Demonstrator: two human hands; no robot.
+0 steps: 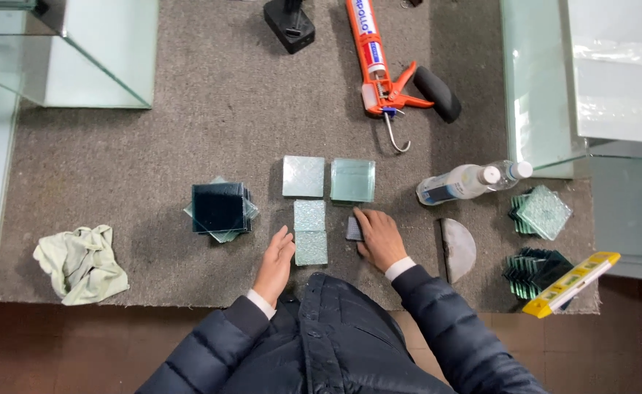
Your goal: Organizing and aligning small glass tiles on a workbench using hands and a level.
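Note:
Two small textured glass squares lie one above the other on the grey carpeted bench, right in front of me. My left hand rests flat beside them on the left, fingers together, touching their edge. My right hand lies on the carpet to their right, its fingertips on a small dark ridged block. Farther away sit two larger glass squares side by side, a textured one and a clear one.
A stack of glass squares lies to the left, a crumpled cloth beyond it. An orange caulking gun, two plastic bottles, a half-round glass piece, more glass stacks, a yellow level and glass tanks surround them.

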